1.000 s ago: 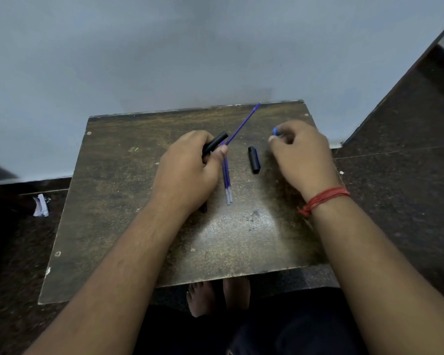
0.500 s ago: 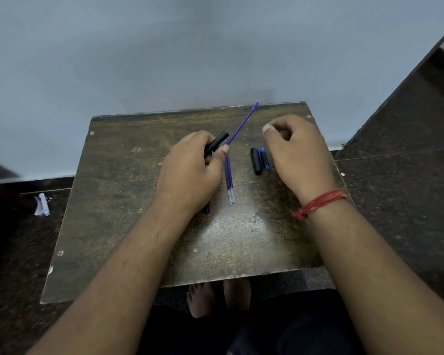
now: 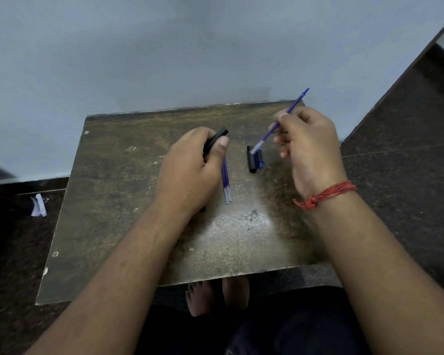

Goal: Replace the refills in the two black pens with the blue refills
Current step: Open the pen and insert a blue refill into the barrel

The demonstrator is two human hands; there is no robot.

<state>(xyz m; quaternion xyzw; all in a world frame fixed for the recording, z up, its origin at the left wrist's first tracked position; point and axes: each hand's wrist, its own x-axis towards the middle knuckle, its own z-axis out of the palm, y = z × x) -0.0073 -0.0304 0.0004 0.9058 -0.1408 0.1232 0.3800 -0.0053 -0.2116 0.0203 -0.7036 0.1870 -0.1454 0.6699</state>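
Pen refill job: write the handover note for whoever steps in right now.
Left hand: grips a black pen barrel just above the table.
Right hand: fingers pinch one blue refill, lifted clear of the table and tilted.
On the table: two more blue refills beside the left hand; a black pen piece with a small blue part against it, below the held refill.
Done: one pen is apart.
Left: cannot tell whether the held refill is old or new; no pen looks reassembled yet.

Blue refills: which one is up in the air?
The blue refill pinched in the right hand; the other refills lie on the table.
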